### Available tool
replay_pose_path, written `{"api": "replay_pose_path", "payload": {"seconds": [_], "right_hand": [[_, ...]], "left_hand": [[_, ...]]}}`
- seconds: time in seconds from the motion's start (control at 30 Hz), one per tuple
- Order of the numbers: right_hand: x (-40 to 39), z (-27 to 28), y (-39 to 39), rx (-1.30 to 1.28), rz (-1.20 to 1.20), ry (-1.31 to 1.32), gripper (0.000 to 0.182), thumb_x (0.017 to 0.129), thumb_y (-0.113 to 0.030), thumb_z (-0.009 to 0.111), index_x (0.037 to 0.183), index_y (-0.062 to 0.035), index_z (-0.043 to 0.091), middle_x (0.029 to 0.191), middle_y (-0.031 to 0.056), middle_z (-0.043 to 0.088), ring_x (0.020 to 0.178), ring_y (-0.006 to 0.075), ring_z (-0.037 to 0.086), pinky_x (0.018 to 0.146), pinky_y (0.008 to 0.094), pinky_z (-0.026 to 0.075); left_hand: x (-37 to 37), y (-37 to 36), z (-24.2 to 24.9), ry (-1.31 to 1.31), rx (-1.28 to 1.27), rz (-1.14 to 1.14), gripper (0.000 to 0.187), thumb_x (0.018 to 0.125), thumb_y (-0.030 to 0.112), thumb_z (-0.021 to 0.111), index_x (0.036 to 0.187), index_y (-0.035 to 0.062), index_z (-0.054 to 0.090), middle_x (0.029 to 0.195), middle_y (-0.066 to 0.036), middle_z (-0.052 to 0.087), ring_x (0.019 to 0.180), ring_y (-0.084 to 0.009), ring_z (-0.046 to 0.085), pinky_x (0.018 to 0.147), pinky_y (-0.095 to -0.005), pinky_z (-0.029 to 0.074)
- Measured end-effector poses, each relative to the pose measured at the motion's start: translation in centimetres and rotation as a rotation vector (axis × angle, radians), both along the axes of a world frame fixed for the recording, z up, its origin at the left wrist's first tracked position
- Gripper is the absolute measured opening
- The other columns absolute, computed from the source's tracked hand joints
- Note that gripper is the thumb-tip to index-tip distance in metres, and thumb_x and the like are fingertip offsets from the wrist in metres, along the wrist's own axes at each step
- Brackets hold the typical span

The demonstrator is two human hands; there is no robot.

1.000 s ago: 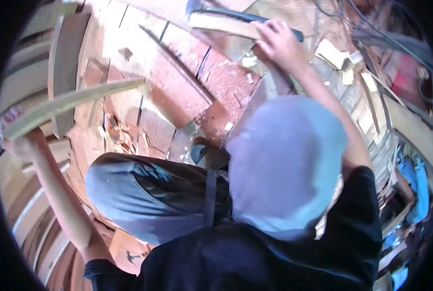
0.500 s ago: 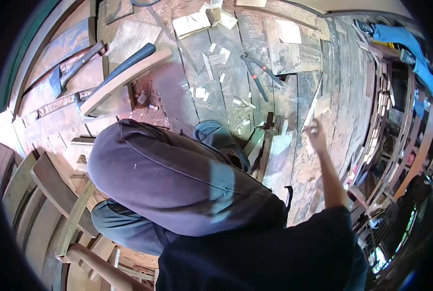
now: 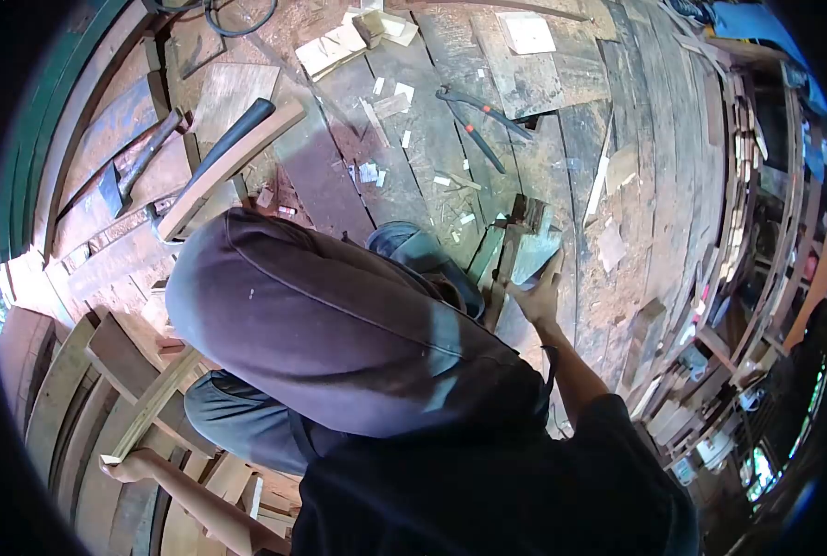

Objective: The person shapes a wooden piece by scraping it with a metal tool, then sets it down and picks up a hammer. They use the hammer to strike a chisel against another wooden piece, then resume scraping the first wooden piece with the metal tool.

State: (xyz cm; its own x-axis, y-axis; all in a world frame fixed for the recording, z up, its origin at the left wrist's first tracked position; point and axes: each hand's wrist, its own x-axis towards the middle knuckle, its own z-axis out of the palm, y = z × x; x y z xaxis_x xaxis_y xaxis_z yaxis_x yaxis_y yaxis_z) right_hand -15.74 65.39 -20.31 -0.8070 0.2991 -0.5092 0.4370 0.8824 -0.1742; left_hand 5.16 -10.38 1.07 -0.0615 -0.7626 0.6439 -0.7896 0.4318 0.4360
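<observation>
Looking down from my head camera, I see my own bent knees filling the middle of the scene over a rough plank floor point(image 3: 562, 139). My left hand point(image 3: 124, 466) is at the near left, fingers wrapped around the end of a long curved wooden strip point(image 3: 154, 403) that angles up toward my knee. My right hand point(image 3: 536, 298) reaches to the right of my knee and grips a short wooden block point(image 3: 530, 250) standing among scrap pieces on the floor. Farther off, a dark-handled adze point(image 3: 217, 157) lies on a pale plank at the far left, and pincers point(image 3: 477, 116) lie beyond, near scattered wood chips.
</observation>
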Motion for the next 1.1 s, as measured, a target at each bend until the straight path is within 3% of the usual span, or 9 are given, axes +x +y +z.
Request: {"api": "replay_pose_path", "payload": {"seconds": [0.27, 0.5, 0.57, 0.6, 0.67, 0.7, 0.77, 0.9, 1.1], "right_hand": [[-0.7, 1.3, -2.5, -0.038, -0.233, -0.141, 0.149, 0.065, -0.063, 0.087, 0.159, -0.0042, -0.013, 0.143, 0.0443, 0.030, 0.128, 0.0571, 0.045, 0.109, 0.0540, 0.042], [2.2, -6.7, 3.2, -0.249, -0.097, -0.096, 0.155, 0.069, -0.057, 0.087, 0.149, -0.0001, -0.032, 0.147, 0.0496, 0.025, 0.132, 0.0606, 0.040, 0.112, 0.0559, 0.036], [2.9, -7.0, 3.9, -0.243, -0.134, -0.157, 0.154, 0.070, -0.058, 0.085, 0.147, 0.0041, -0.033, 0.149, 0.0462, 0.030, 0.139, 0.0571, 0.033, 0.119, 0.0554, 0.021], [2.7, -5.8, 2.7, -0.230, -0.150, -0.135, 0.151, 0.071, -0.060, 0.083, 0.149, 0.0054, -0.028, 0.149, 0.0447, 0.032, 0.141, 0.0565, 0.031, 0.120, 0.0555, 0.016], [1.1, -5.9, 3.1, -0.254, -0.034, -0.382, 0.132, 0.071, -0.070, 0.077, 0.156, 0.0080, 0.013, 0.150, 0.0354, 0.041, 0.144, 0.0553, 0.027, 0.122, 0.0572, 0.000], [3.8, -9.2, 5.2, -0.162, -0.019, -0.183, 0.113, 0.072, -0.074, 0.073, 0.147, 0.0045, 0.043, 0.147, 0.0295, 0.049, 0.143, 0.0542, 0.031, 0.122, 0.0576, 0.000], [2.8, -8.6, 5.5, -0.484, -0.096, -0.301, 0.118, 0.070, -0.069, 0.078, 0.150, 0.0071, 0.036, 0.148, 0.0334, 0.045, 0.144, 0.0555, 0.026, 0.121, 0.0555, 0.019], [-0.5, 0.1, -7.6, -0.568, 0.121, -0.387, 0.091, 0.074, -0.055, 0.075, 0.140, 0.0014, 0.047, 0.126, 0.0256, 0.052, 0.120, 0.0451, 0.039, 0.102, 0.0489, 0.029], [-17.8, 20.6, -30.1, -0.420, 1.046, -0.147, 0.053, 0.080, -0.033, 0.069, 0.126, -0.0071, 0.062, 0.092, 0.0140, 0.063, 0.083, 0.0294, 0.059, 0.073, 0.0389, 0.045]], "left_hand": [[1.5, 1.6, -0.3, 0.129, -0.006, -0.079, 0.035, 0.096, 0.020, 0.042, 0.105, -0.0055, 0.065, 0.103, -0.016, 0.062, 0.092, -0.0274, 0.057, 0.085, -0.0426, 0.050], [2.0, 1.3, -1.0, 0.251, -0.011, -0.029, 0.033, 0.093, 0.018, 0.047, 0.107, -0.0043, 0.066, 0.105, -0.016, 0.064, 0.088, -0.0295, 0.064, 0.076, -0.0437, 0.058], [4.3, 0.2, -1.8, 0.024, -0.119, -0.038, 0.031, 0.090, 0.018, 0.051, 0.104, -0.0045, 0.066, 0.101, -0.016, 0.065, 0.085, -0.0275, 0.063, 0.074, -0.0438, 0.057], [5.0, -0.6, -1.7, 0.075, -0.110, -0.063, 0.031, 0.090, 0.019, 0.052, 0.104, -0.0046, 0.066, 0.101, -0.016, 0.065, 0.085, -0.0273, 0.063, 0.074, -0.0438, 0.057], [5.4, -2.1, -2.1, 0.174, -0.073, -0.085, 0.030, 0.090, 0.018, 0.052, 0.104, -0.0043, 0.066, 0.100, -0.016, 0.065, 0.084, -0.0272, 0.063, 0.075, -0.0434, 0.057], [5.1, -2.8, -2.2, 0.210, -0.041, -0.079, 0.029, 0.090, 0.018, 0.051, 0.103, -0.0041, 0.065, 0.100, -0.016, 0.065, 0.085, -0.0273, 0.063, 0.075, -0.0431, 0.057], [1.8, -1.2, -1.4, 0.295, 0.087, -0.131, 0.030, 0.096, 0.018, 0.047, 0.110, -0.0021, 0.063, 0.103, -0.014, 0.064, 0.092, -0.0275, 0.064, 0.082, -0.0416, 0.058], [3.1, -3.8, -2.1, 0.256, 0.060, -0.169, 0.026, 0.097, 0.016, 0.048, 0.111, -0.0008, 0.062, 0.104, -0.012, 0.063, 0.093, -0.0251, 0.062, 0.084, -0.0399, 0.055], [6.0, -5.2, -1.6, 0.462, 0.221, -0.346, 0.020, 0.098, 0.019, 0.049, 0.101, 0.0021, 0.058, 0.090, -0.007, 0.056, 0.081, -0.0190, 0.053, 0.078, -0.0331, 0.048]]}}
